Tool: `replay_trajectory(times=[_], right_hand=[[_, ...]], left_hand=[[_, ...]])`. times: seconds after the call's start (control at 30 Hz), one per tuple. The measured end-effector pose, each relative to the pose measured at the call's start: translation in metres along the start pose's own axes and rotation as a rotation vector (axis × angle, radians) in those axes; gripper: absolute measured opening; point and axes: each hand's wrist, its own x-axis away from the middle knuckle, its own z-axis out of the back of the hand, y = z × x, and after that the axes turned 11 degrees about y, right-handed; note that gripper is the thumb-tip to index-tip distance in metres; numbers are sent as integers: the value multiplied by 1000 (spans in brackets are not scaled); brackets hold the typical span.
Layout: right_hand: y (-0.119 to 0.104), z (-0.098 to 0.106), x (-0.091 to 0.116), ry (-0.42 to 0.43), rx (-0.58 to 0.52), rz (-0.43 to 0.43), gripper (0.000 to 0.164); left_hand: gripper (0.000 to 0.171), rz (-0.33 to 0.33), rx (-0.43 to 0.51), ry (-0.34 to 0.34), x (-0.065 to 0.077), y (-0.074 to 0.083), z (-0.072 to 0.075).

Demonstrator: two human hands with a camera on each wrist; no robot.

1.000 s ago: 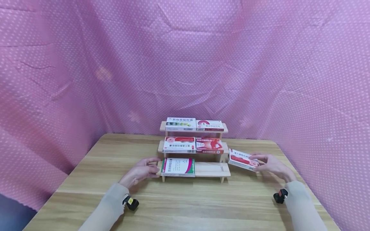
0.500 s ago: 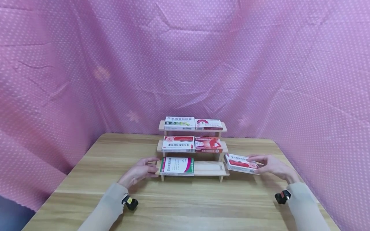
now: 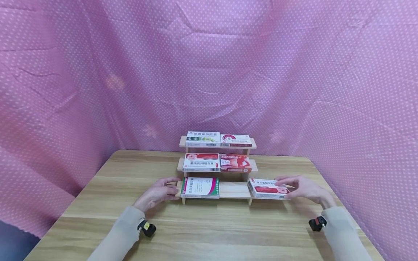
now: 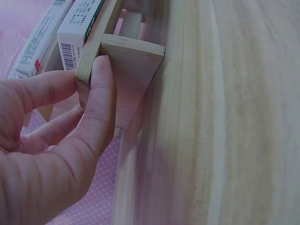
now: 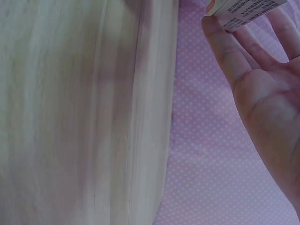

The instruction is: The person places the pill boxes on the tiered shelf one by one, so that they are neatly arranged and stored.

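Observation:
My right hand [image 3: 305, 188] pinches a white and red medicine box [image 3: 268, 189] by its right end, at the right end of the bottom tier of a three-tier wooden display stand [image 3: 234, 190]. In the right wrist view only a corner of that medicine box [image 5: 251, 11] shows, between thumb and fingers. My left hand [image 3: 160, 193] grips the left end of the bottom tier. Seen from the left wrist, the thumb [image 4: 101, 89] lies against the tier's end, with fingers on the other side. A green and white medicine box [image 3: 200, 187] lies on the left half of that tier.
On the middle tier lie a white and red box [image 3: 201, 162] and a red box [image 3: 236, 163]. The top tier bears a white and green box [image 3: 203, 139] and a smaller white box [image 3: 236, 140]. Pink dotted cloth [image 3: 209, 72] hangs behind the wooden table [image 3: 209, 232].
My right hand has brought the medicine box leftward and a little lower, turning it nearly parallel to the bottom tier. The left hand keeps its grip on the stand.

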Motion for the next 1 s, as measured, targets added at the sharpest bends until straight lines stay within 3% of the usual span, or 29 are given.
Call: replay_trajectory(times=[0.3,0.77,0.93,1.0], right_hand=[[-10,-15,-9,3,46,7,51],[-22,-42,-21,53,190,165,52],[-28,-51,-23,84,290,173,52],[-31,-53,-23,85,282,165,52]], left_hand=[[67,-5,-28,0,0,1,0],[64,-4,-29,10,-1,0,2],[63,4,-18,13,-1,0,1],[64,5,-16,13,-1,-1,1]])
